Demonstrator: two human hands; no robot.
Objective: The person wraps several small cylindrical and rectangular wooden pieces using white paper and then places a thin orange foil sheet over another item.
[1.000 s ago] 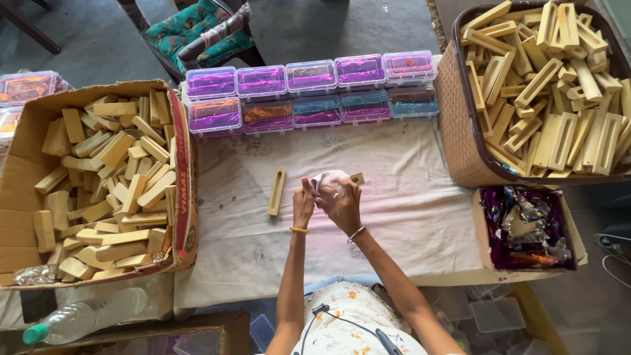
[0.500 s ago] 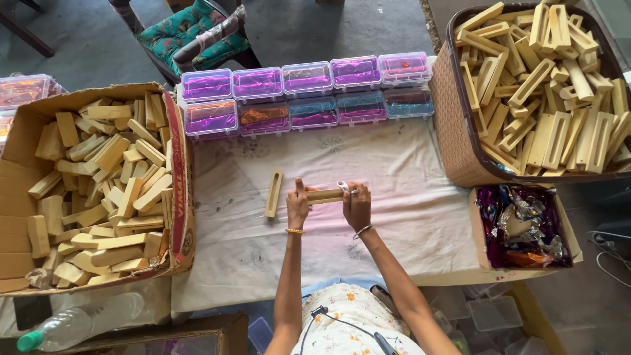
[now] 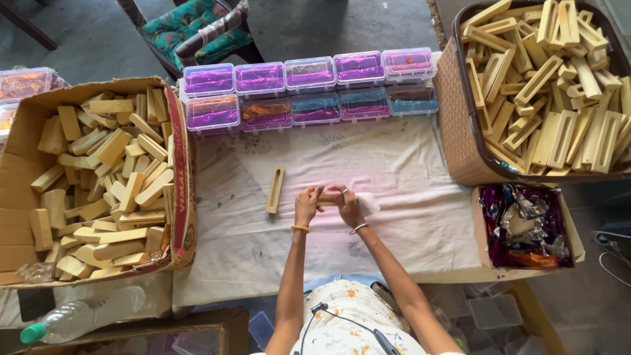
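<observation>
Here, left hand (image 3: 307, 204) and right hand (image 3: 349, 205) both grip small wooden block (image 3: 327, 198) over cloth-covered surface (image 3: 407, 164); best keep block level, white wrapper (image 3: 368, 204) close.

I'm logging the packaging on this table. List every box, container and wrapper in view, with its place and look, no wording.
Cardboard box: left, brown, open, red-printed flap, full of pale wooden blocks.
Clear plastic cases: two rows at the far edge, purple-tinted lids, coloured foil inside.
Woven basket: far right, tan, full of slotted wooden pieces.
Small carton: right, below the basket, holds purple and silver foil wrappers.
Plastic bottle: lower left, clear, green cap, lying down.
</observation>
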